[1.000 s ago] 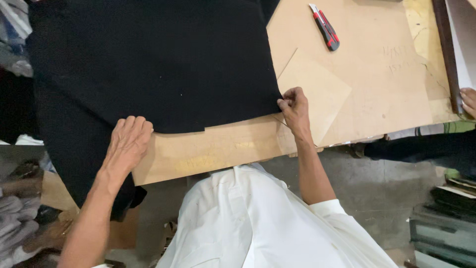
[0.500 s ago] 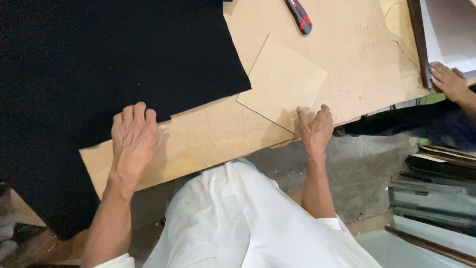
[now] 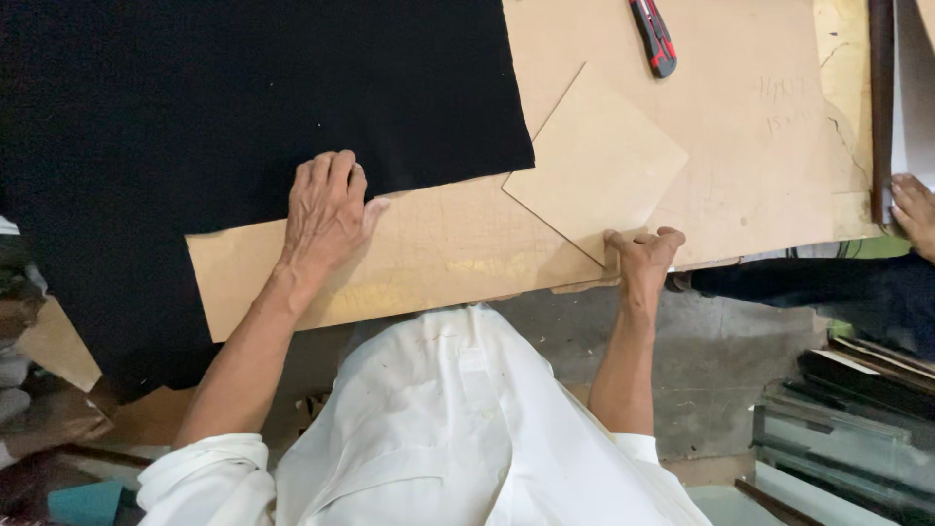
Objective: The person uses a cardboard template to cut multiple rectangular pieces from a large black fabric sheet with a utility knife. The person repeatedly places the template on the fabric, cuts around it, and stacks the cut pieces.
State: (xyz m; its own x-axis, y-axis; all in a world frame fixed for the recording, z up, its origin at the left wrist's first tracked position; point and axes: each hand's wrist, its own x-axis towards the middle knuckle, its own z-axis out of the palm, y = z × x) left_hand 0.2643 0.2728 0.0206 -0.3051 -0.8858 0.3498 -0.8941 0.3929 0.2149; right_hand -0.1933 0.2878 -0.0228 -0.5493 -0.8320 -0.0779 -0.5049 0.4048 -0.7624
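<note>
The left hand [image 3: 326, 209] lies flat, fingers spread, on the edge of the black fabric [image 3: 243, 107] covering the tabletop [image 3: 750, 127]. The right hand [image 3: 641, 255] pinches the near corner of a thin brown board [image 3: 596, 161]. The board looks light and stiff, best gripped at an edge; the fabric looks soft and limp.

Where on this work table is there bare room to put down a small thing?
Bare board lies between the red and black utility knife and the table's right edge. A free strip runs between the left hand and the right hand. Black fabric covers the left; the loose square board piece fills the middle.
</note>
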